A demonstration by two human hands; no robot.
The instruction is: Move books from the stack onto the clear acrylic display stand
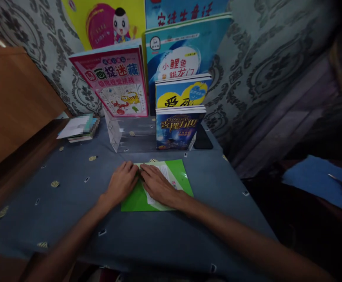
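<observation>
A bright green book or booklet (185, 176) with a pale panel of small print lies flat on the cloth-covered table in front of me. My left hand (122, 181) is at its upper left edge, fingers bent and held together against that edge. Across the cover rests my right hand (158, 186), with its fingers stretched out toward the left hand and the fingertips almost meeting there. Both hands hide part of the cover and its left side. Whether any thin sheet is between the fingertips cannot be made out.
A clear stand (113, 135) behind the book holds upright books, among them a pink one (120, 86), a teal one (185, 47) and a dark blue one (176, 129). A black flat object (203, 138) lies beside it. Stacked papers and books (81, 127) sit back left; blue cloth (314, 180) is at right.
</observation>
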